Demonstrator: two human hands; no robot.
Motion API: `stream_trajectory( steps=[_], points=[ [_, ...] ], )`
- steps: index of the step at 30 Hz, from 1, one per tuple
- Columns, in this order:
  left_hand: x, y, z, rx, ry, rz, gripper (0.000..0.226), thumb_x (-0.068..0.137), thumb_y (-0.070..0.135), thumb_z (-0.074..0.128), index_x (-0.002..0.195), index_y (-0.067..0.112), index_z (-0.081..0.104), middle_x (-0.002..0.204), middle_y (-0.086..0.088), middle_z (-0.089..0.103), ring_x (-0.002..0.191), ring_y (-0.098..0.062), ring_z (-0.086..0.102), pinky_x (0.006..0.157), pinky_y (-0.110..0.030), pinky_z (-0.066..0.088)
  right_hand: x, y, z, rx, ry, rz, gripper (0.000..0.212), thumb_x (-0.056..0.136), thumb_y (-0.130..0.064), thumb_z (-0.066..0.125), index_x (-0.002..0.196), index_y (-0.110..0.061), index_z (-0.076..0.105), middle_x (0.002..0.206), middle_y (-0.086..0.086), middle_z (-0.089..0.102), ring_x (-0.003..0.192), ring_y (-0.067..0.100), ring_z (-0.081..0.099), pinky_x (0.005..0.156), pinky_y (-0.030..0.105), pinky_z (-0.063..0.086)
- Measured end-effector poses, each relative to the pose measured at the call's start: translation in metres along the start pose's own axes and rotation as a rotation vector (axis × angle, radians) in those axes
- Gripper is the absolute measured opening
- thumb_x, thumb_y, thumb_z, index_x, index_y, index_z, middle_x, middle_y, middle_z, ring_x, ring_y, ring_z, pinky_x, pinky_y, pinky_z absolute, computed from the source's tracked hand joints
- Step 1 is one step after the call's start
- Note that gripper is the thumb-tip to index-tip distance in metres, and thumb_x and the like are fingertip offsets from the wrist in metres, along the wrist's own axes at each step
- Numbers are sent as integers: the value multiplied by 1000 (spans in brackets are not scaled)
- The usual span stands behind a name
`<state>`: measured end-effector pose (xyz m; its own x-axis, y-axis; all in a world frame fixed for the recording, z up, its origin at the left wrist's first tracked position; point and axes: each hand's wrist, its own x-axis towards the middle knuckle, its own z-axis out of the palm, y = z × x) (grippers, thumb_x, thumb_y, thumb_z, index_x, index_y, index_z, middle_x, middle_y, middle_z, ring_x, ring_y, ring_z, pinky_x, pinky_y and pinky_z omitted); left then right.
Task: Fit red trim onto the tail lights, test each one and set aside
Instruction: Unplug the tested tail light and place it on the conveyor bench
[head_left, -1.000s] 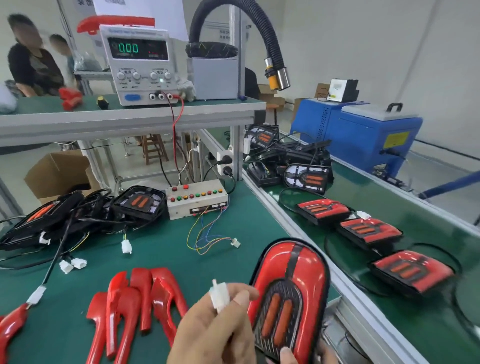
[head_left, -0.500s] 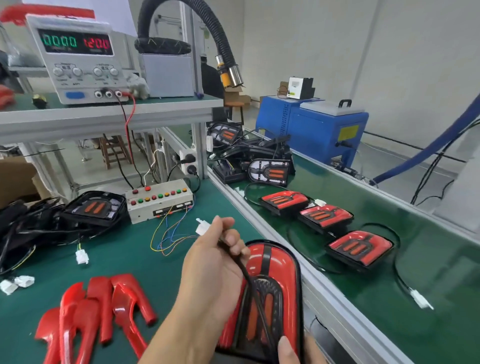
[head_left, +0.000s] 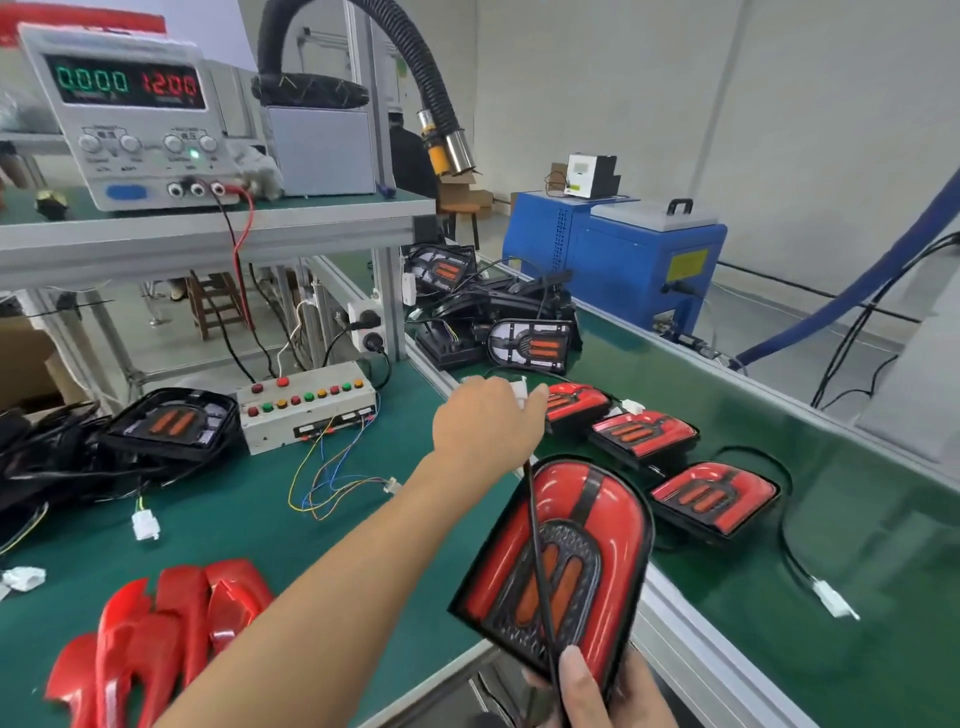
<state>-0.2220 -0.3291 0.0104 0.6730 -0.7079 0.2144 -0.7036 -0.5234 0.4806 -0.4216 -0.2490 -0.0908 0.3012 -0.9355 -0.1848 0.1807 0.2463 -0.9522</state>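
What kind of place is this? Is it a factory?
Yes, most likely a small factory line where car tail lights get put together and tested. A power supply with number displays sits on a shelf, finished tail lights lie in a row on a green belt, and red trim pieces wait on the bench.

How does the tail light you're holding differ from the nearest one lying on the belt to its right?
1. The held tail light is lifted off the bench, gripped at its bottom edge by the right hand; the belt tail light lies flat.
2. The held one's cable runs up across its face to the left hand, which pinches the white plug; the belt one's plug lies loose.

Both have red trim fitted and orange bars.
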Motion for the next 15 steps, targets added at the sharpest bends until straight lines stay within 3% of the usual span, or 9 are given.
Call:
stream_trajectory(
  steps=[5, 8, 9, 11, 13, 15],
  points=[
    [22, 23, 13, 6, -154, -26, 82, 96, 74, 26, 117, 4, 64, 125, -19, 62, 117, -38, 58, 96, -46, 45, 17, -23, -6, 97, -109, 117, 19, 86, -10, 70, 102, 0, 70, 73, 30, 71, 35, 25, 48, 38, 34, 43],
    [28, 25, 6, -300, -269, -131, 102, 87, 86, 18, 134, 5, 60, 138, -17, 58, 124, -34, 55, 95, -42, 40, 47, -40, -4, 232, -112, 123, 35, 87, -24, 65, 103, 7, 67, 73, 31, 69, 32, 15, 35, 39, 26, 36],
    [29, 23, 4, -379, -250, -136, 100, 88, 85, 18, 130, 5, 62, 134, -17, 60, 119, -32, 57, 93, -41, 41, 62, -48, -3, 305, -84, 108, 32, 91, -22, 63, 105, 6, 66, 77, 30, 70, 33, 10, 33, 38, 23, 36],
    [26, 14, 2, -438, -135, -70, 84, 96, 76, 19, 96, 5, 65, 104, -14, 67, 92, -26, 58, 75, -33, 42, 97, -67, -3, 380, -41, 34, 23, 98, -20, 60, 110, 0, 65, 89, 26, 71, 38, 5, 37, 44, 18, 35],
    [15, 3, 4, -451, -40, -42, 68, 102, 66, 22, 68, 12, 45, 74, -3, 56, 75, -22, 49, 62, -31, 35, 137, -85, -3, 380, 38, -82, 14, 101, -21, 62, 106, -8, 63, 98, 23, 70, 43, 5, 44, 50, 19, 35],
    [3, -12, 11, -491, -16, -33, 57, 104, 61, 25, 72, 17, 42, 75, 2, 53, 75, -20, 46, 63, -31, 36, 176, -101, -1, 338, 172, -201, 13, 99, -25, 67, 101, -13, 60, 99, 17, 72, 51, 6, 57, 50, 19, 38]
  ],
)
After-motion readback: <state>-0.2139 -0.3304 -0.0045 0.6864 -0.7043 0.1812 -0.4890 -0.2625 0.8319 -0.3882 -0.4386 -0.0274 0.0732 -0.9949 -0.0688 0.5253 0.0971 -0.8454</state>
